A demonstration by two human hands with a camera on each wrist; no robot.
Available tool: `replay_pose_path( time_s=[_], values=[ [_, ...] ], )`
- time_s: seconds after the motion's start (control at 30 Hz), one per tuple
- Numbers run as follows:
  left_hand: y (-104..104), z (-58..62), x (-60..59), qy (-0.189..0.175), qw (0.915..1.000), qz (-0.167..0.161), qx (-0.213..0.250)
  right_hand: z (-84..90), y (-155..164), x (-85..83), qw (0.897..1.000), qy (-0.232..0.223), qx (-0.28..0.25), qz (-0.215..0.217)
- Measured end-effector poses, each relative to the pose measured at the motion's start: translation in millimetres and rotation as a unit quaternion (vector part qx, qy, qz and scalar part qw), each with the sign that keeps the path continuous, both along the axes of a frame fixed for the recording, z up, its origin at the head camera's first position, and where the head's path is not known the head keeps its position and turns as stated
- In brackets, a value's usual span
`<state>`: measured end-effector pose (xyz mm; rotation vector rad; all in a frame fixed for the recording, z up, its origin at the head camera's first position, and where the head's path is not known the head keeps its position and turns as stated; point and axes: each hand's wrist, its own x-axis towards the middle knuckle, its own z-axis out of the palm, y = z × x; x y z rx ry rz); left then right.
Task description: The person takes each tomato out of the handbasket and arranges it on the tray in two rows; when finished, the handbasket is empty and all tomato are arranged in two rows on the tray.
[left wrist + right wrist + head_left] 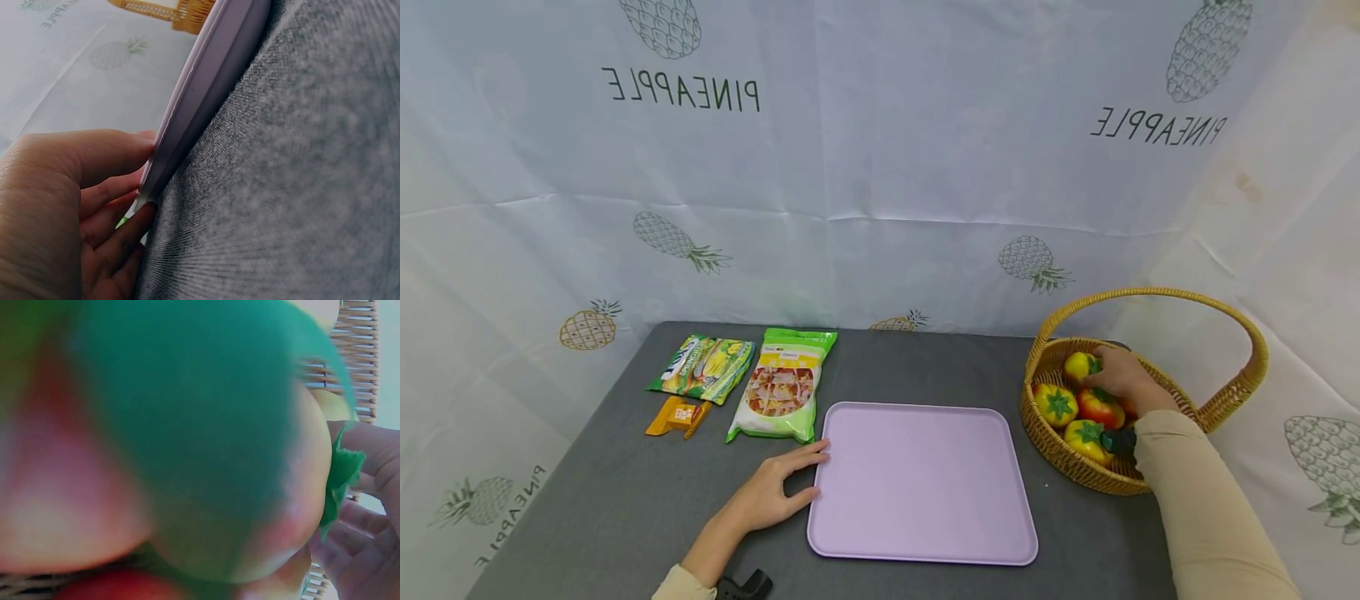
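Observation:
A wicker basket (1063, 462) at the right holds several yellow and red tomato-like fruits with green leafy tops. My right hand (1123, 375) reaches into it, fingertips at a yellow fruit (1077, 367) near the back wall. In the right wrist view, a large fruit (306, 469) and its blurred neighbours partly hide the right hand's loosely bent, parted fingers (356, 540). At the middle lies a flat lilac tray (921, 483). My left hand (767, 496) rests beside its left edge, thumb and fingertips touching the rim (187, 106).
Left of the tray lie a green and white food bag (782, 387), a green and yellow packet (706, 367) and a small orange wrapped snack (677, 415). The basket's tall handle (1150, 293) arches above the right forearm. A pineapple-print curtain (880, 167) hangs behind the grey tabletop (602, 508).

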<state>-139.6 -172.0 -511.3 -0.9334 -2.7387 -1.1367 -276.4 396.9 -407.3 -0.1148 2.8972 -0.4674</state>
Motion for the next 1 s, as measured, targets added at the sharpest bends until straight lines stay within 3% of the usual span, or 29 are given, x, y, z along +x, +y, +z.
replay_pose_path(
  time_s=[0.37,0.6,1.0],
  values=[
    [0.6,-0.7,0.2,0.013,0.9999,-0.005,0.001,6.7,-1.2,6.1,1.0,-0.003,-0.012,-0.014],
    [-0.2,0.9,0.0,-0.008,1.0,-0.001,0.003,15.2,-0.7,10.4,0.999,0.0,-0.047,-0.02],
    [-0.4,-0.8,0.6,0.011,0.9999,-0.006,0.005,39.1,-7.3,33.4,0.997,0.059,-0.046,-0.002]
  ],
)
